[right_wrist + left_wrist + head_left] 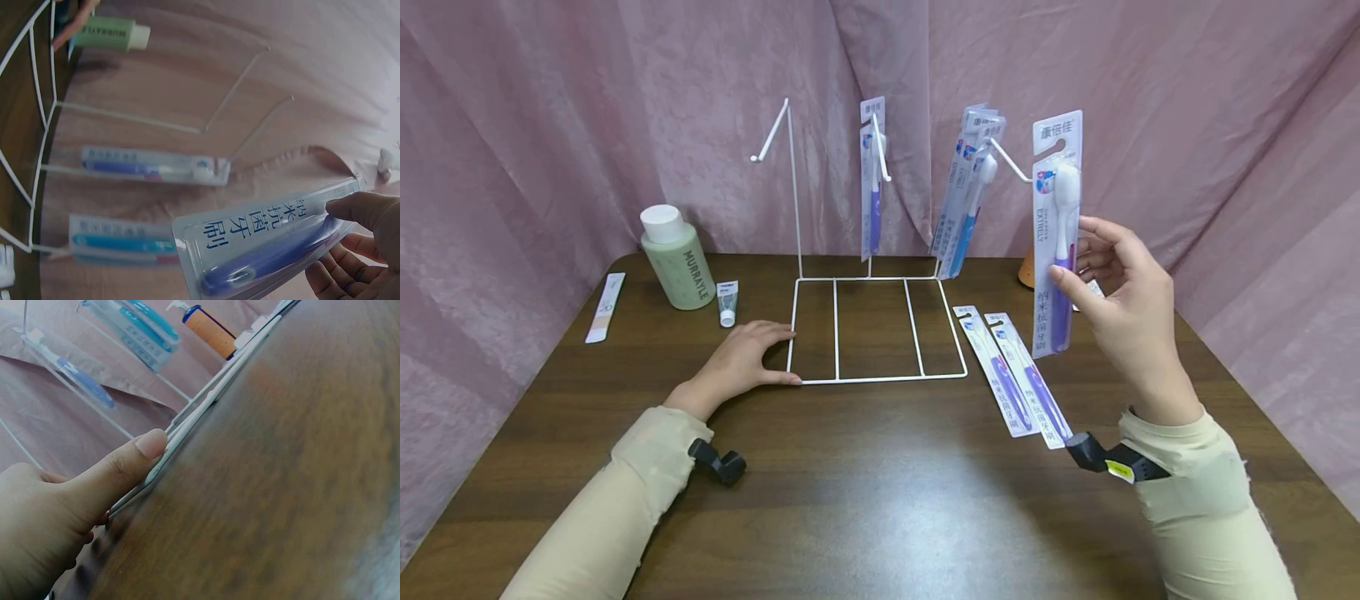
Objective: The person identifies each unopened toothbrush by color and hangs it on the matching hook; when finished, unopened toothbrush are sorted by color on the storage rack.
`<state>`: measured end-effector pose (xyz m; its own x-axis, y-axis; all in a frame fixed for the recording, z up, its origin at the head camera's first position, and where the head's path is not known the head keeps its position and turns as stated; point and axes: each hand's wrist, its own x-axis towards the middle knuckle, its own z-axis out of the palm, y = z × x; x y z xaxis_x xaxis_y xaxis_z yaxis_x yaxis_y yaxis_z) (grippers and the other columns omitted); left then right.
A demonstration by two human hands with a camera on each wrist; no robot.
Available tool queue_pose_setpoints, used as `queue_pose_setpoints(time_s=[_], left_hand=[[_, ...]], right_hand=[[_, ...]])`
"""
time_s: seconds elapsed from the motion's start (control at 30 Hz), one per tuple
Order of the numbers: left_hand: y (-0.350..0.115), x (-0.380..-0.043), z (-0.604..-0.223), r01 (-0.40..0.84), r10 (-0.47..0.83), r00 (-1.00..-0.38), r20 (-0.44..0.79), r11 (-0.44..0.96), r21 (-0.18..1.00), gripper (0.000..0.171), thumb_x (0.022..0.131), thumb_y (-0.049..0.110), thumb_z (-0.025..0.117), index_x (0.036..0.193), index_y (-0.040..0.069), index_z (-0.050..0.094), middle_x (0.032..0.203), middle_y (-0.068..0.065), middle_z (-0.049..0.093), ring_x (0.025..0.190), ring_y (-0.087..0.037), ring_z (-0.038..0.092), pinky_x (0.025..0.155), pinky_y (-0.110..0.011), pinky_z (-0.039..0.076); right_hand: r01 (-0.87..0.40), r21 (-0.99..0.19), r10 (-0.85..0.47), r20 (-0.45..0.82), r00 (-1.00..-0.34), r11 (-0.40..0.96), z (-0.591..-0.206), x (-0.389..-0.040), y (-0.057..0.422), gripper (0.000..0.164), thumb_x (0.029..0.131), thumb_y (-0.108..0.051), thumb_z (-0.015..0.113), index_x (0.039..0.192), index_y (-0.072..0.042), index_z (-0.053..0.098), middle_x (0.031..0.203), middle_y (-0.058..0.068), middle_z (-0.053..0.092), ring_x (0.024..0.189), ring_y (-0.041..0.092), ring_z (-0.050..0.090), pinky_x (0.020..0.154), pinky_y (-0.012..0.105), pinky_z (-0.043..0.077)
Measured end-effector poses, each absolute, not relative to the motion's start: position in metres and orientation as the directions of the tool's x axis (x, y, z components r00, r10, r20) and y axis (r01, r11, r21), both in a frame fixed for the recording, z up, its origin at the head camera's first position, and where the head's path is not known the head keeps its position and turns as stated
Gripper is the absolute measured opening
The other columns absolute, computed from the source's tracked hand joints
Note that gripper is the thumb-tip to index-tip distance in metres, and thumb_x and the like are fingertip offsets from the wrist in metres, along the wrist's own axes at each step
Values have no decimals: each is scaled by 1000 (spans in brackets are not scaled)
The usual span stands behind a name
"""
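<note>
My right hand (1131, 292) pinches a packaged purple toothbrush (1047, 237) between thumb and fingers, upright in the air right of the white wire rack (884, 379). In the right wrist view its blister pack (262, 244) slants across the lower right. At the rack's front left corner, my left hand (737, 362) touches the base wires, its thumb (152, 444) laid along the wire. One purple toothbrush pack (867, 179) hangs on the middle hook; several packs, a blue toothbrush pack (973, 200) foremost, hang on the right hook (1011, 161). Nothing hangs on the left hook (772, 132).
Two purple toothbrush packs (995, 371) (1030, 379) lie right of the rack. At the left stand a green bottle (681, 267), a small tube (727, 302) and a flat white packet (605, 308). An orange pump bottle (209, 330) stands behind the raised pack. A pink curtain (700, 75) hangs behind the table.
</note>
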<state>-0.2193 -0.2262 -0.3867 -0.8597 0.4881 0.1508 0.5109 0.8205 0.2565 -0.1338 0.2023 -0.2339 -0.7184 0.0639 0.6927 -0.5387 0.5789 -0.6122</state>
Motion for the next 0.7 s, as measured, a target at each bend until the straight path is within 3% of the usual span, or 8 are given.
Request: queue_pose_setpoints(time_s=[0.17,0.43,0.7], left_hand=[[-228,-220,-388,507,486,-862,146,825,250,84,70,57,77,133,5,57,137,-17,56,132,-36,45,109,-56,33],[-228,-219,-388,512,488,-859,155,824,241,83,70,57,77,132,5,58,137,-16,56,131,-36,45,109,-56,33],[-224,-219,-386,509,486,-861,150,826,242,83,69,56,77,132,5,58,137,-16,56,132,-36,45,110,-56,32]], right_hand=[[-588,-596,5,704,-710,547,-240,-141,181,48,80,4,73,125,3,58,90,-15,58,77,1,56,67,8,47],[-599,-610,-49,678,-734,519,-249,-157,151,47,81,2,73,125,2,58,94,14,65,76,0,55,68,8,47],[-610,-607,-84,670,-738,509,-253,-168,129,49,79,0,75,126,3,57,93,18,66,77,8,56,69,8,47]])
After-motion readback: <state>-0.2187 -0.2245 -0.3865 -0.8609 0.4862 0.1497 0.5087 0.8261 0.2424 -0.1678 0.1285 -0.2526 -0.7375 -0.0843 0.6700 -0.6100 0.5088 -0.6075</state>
